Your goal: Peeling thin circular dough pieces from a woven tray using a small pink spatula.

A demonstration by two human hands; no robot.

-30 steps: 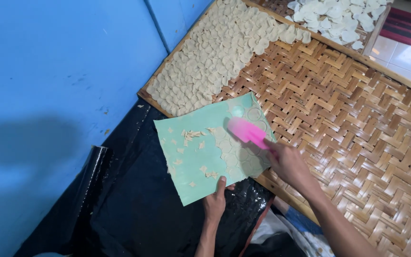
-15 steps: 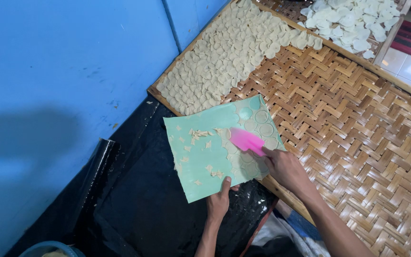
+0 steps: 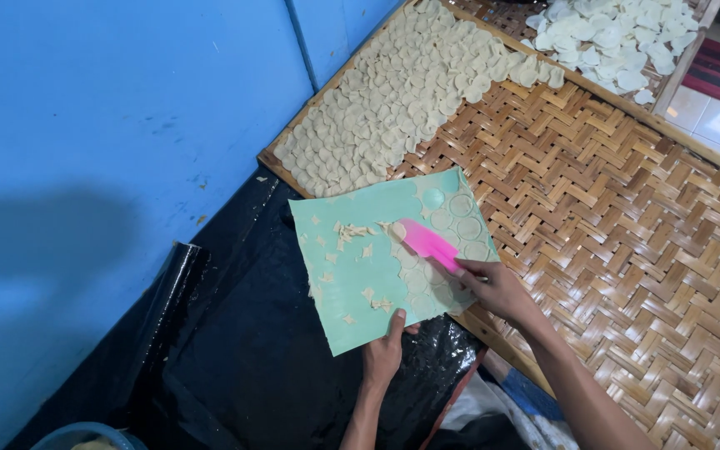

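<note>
Scraping: I'd keep the pink scraper point(image 3: 428, 243) flat under the dough rounds point(image 3: 452, 218).
Right hand point(image 3: 493, 286): gripping scraper.
Left hand point(image 3: 383, 354): pinning green sheet point(image 3: 352, 275).

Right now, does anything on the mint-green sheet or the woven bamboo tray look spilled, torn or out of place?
Small ragged dough scraps lie scattered on the mint-green sheet, unlike the neat round discs beside the pink scraper. The woven bamboo tray shows no damage.

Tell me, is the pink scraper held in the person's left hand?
No, the right hand grips the pink scraper, while the left hand steadies the green sheet.
</note>
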